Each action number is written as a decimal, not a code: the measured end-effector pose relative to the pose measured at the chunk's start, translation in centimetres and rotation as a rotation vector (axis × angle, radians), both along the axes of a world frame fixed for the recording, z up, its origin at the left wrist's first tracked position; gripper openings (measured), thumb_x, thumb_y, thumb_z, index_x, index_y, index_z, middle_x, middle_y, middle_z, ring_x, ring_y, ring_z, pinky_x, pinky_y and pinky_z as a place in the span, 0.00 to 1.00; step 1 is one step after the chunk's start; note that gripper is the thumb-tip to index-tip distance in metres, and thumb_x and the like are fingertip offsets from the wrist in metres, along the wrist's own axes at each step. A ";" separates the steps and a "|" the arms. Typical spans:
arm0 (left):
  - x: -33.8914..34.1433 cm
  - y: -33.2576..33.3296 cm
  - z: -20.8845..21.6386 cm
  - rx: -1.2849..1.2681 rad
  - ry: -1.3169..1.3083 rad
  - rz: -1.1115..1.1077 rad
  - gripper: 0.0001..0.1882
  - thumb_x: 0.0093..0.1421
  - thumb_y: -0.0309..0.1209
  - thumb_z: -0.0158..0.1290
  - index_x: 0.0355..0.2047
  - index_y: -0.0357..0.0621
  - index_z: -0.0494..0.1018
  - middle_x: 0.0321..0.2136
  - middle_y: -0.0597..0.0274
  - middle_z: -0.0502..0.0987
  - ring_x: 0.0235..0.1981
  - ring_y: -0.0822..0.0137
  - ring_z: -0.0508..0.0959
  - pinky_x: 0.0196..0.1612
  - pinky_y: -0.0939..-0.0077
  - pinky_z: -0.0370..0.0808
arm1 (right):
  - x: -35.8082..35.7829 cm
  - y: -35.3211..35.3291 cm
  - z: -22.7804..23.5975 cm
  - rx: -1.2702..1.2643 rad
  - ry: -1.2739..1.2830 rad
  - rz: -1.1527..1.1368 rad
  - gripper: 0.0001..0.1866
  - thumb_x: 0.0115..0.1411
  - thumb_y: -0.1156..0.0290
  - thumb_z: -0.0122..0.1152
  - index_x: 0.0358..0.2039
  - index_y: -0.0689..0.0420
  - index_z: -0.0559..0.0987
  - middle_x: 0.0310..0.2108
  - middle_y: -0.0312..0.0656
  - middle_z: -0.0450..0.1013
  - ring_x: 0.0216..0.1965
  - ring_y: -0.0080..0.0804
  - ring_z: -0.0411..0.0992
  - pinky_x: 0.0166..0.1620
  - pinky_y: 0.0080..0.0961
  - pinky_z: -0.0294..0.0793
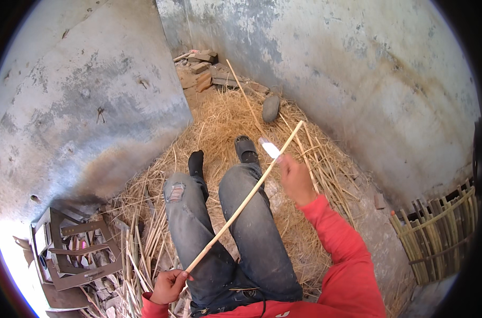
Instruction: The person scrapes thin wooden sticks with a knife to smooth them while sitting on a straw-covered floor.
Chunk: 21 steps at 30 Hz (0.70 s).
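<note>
A long pale bamboo stick runs slantwise across my lap, from low on the left up to the right. My left hand is closed around its lower part, beside my left thigh. Beyond my right knee, my right hand is closed on a knife, whose handle is hidden in the fist. The bright, glaring knife blade points up and left, meeting the stick near its upper end. Whether the edge cuts into the stick cannot be made out.
Straw and shavings cover the floor around my feet. A rounded stone and bricks lie toward the corner. At left stands a broken dark frame beside loose sticks. A woven slatted basket leans at right.
</note>
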<state>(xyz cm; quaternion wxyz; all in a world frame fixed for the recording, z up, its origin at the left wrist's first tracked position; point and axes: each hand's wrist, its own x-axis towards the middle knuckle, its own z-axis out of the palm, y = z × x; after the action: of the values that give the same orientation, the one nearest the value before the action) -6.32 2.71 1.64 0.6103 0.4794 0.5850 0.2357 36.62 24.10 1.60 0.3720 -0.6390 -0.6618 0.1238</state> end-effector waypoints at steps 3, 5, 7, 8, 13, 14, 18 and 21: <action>-0.3 -0.3 -0.3 0.028 0.034 0.003 0.17 0.75 0.34 0.51 0.35 0.33 0.82 0.15 0.73 0.68 0.17 0.83 0.64 0.21 0.82 0.58 | -2.1 -1.7 0.2 0.202 -0.138 0.139 0.15 0.76 0.62 0.46 0.35 0.57 0.75 0.16 0.47 0.71 0.14 0.48 0.69 0.20 0.45 0.66; -0.4 -0.6 -0.8 0.044 0.041 0.019 0.17 0.74 0.34 0.51 0.34 0.34 0.82 0.15 0.73 0.69 0.18 0.82 0.65 0.22 0.81 0.58 | -1.2 -0.7 -0.1 0.175 -0.128 0.163 0.15 0.76 0.62 0.47 0.36 0.57 0.76 0.15 0.47 0.70 0.14 0.49 0.69 0.20 0.44 0.66; 0.2 -0.6 -1.1 0.159 0.085 -0.002 0.18 0.75 0.34 0.50 0.33 0.33 0.81 0.12 0.77 0.65 0.14 0.84 0.60 0.19 0.81 0.54 | 1.3 1.7 -0.2 0.044 0.037 -0.041 0.14 0.75 0.61 0.49 0.36 0.57 0.76 0.16 0.51 0.70 0.15 0.54 0.70 0.21 0.47 0.66; 0.5 -0.6 -1.0 0.163 0.083 -0.002 0.18 0.75 0.34 0.50 0.33 0.33 0.81 0.12 0.77 0.65 0.14 0.84 0.60 0.19 0.81 0.54 | 2.2 2.4 0.3 0.117 0.006 -0.102 0.14 0.75 0.62 0.50 0.36 0.58 0.75 0.16 0.53 0.71 0.16 0.55 0.72 0.21 0.48 0.66; 0.2 -0.6 -1.3 0.202 0.143 -0.005 0.19 0.74 0.35 0.51 0.30 0.34 0.81 0.12 0.76 0.66 0.14 0.84 0.62 0.19 0.80 0.56 | -2.1 -0.7 -0.3 0.204 -0.036 0.098 0.15 0.75 0.63 0.48 0.34 0.60 0.74 0.17 0.55 0.72 0.16 0.53 0.72 0.20 0.47 0.64; -0.1 -0.7 -1.3 0.186 0.161 0.006 0.19 0.74 0.35 0.51 0.30 0.34 0.81 0.12 0.75 0.66 0.14 0.83 0.63 0.19 0.80 0.57 | -1.8 -1.0 0.2 0.153 -0.092 0.127 0.15 0.75 0.63 0.48 0.34 0.59 0.73 0.16 0.55 0.71 0.16 0.54 0.72 0.20 0.47 0.64; 0.5 -0.4 -1.1 0.168 0.180 0.007 0.19 0.73 0.37 0.54 0.30 0.36 0.83 0.15 0.70 0.71 0.19 0.80 0.68 0.23 0.79 0.63 | 0.8 1.5 0.5 0.058 0.079 0.024 0.16 0.75 0.63 0.48 0.32 0.60 0.75 0.15 0.53 0.70 0.15 0.53 0.71 0.19 0.45 0.63; 0.9 0.2 -0.9 0.172 0.206 0.002 0.19 0.72 0.38 0.55 0.29 0.36 0.83 0.15 0.69 0.72 0.18 0.80 0.68 0.23 0.79 0.63 | 0.8 1.1 -1.4 0.045 0.106 0.057 0.21 0.76 0.62 0.47 0.27 0.61 0.76 0.13 0.49 0.68 0.12 0.45 0.67 0.18 0.42 0.61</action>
<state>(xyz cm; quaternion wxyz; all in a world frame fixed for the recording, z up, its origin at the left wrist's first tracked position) -5.37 2.90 0.78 0.5034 0.5510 0.6226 0.2353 37.42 25.21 0.25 0.4169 -0.6038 -0.6619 0.1532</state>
